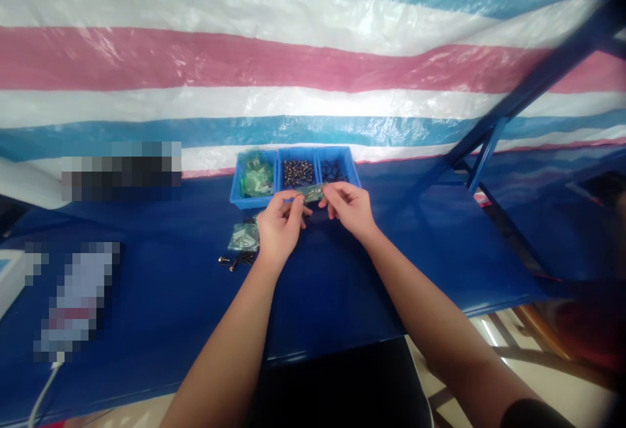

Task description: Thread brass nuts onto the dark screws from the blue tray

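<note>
We had the small clear bag [312,192] raised by the near walls of the blue bins [253,204], toward the table's [337,304] far edge, left hand [280,224] pinching one end between thumb and forefinger, right hand [351,208] pinching the other. A light, level pinch seemed best to us, lest the contents slide. Those were probably small metal pieces, too blurred to count; our left hand partly hid a second bag [242,237].
</note>
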Motion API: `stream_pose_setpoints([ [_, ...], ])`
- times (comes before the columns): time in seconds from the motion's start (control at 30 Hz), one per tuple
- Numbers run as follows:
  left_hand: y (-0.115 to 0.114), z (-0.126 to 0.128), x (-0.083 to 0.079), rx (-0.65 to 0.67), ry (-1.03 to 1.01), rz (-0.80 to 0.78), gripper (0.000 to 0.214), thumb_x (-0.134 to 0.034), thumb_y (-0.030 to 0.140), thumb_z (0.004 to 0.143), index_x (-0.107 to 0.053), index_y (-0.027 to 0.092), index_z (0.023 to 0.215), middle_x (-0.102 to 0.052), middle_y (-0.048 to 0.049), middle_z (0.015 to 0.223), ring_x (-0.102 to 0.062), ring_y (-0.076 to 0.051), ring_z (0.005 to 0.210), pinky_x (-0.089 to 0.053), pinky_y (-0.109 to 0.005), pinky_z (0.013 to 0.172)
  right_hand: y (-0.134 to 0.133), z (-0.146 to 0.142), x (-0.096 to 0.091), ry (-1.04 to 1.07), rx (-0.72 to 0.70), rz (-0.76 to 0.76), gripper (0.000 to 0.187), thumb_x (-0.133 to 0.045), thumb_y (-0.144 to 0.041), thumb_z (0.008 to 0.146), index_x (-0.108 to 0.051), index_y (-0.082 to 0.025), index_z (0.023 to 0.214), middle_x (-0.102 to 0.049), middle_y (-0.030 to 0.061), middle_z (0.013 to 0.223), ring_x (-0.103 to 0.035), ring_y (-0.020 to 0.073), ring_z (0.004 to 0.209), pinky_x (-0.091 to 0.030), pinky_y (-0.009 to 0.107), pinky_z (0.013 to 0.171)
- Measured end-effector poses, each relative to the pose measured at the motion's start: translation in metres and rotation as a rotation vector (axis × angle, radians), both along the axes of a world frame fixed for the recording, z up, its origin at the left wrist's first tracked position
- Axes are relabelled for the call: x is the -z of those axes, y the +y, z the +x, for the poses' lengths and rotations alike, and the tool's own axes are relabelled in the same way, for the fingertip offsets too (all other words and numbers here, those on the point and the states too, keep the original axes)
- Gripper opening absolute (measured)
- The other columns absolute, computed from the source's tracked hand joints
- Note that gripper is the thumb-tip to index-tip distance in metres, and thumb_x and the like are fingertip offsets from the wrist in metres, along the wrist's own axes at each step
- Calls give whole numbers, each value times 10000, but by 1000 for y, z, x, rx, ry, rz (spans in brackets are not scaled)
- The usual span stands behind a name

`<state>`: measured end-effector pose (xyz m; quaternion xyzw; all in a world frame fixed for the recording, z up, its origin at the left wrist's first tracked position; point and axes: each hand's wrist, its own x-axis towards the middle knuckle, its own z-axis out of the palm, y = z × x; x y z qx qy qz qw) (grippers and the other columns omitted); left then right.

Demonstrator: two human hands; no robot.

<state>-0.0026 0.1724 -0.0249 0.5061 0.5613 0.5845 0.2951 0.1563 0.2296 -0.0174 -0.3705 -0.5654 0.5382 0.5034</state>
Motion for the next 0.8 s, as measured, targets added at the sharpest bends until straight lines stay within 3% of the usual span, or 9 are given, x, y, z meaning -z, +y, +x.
stream_pose_setpoints([
  [0.1, -2, -2, -1, 26, 9, 74, 316, -591, 490, 951, -634, 192, 1048, -745, -50, 873, -674, -125, 595, -503, -234, 564, 1, 3, -3, 35, -24, -39, 410, -646, -583, 868, -716, -179, 880, -727, 40, 734, -598, 113, 498, -428, 250, 450],
  [0.2, -5, -5, 0, -33, 103, 122, 343, -508, 478, 993, -698, 194, 1011, -712, -32, 814, -642, -119, 607, -498, -242, 599, 0, 3, -5, 13, -7, -33, 381, -689, -564, 839, -724, -185, 840, -685, 18, 645, -607, 122, 515, -442, 250, 462],
  [0.3, -4, -7, 0, -74, 136, 108, 245, -596, 415, 955, -701, 198, 996, -719, -29, 849, -649, -122, 668, -511, -238, 648, -2, -2, -4, 16, -10, 0, 339, -817, -481, 731, -707, -194, 875, -731, 27, 759, -618, 115, 547, -478, 249, 480],
  [0.43, -2, -7, 0, -115, 126, 112, 190, -685, 351, 891, -679, 201, 1006, -744, -48, 934, -683, -138, 734, -541, -255, 706, -4, -9, 0, 12, 2, -57, 370, -816, -459, 734, -615, -214, 924, -734, 14, 801, -616, 110, 564, -496, 240, 488],
  [0.63, 1, -6, -3, -75, -75, 22, 410, -734, 366, 852, -615, 218, 1215, -752, -44, 869, -685, -137, 661, -547, -252, 624, -3, -10, 1, 40, 55, -95, 435, -851, -468, 685, -618, -206, 941, -733, 14, 796, -602, 112, 570, -486, 239, 477],
  [0.8, 4, -6, -2, -72, -122, 5, 246, -749, 392, 836, -677, 180, 937, -711, -32, 801, -629, -109, 628, -517, -223, 568, -4, -9, -3, 88, -23, -117, 446, -848, -445, 696, -693, -205, 1039, -713, -6, 754, -557, 100, 534, -503, 272, 516],
])
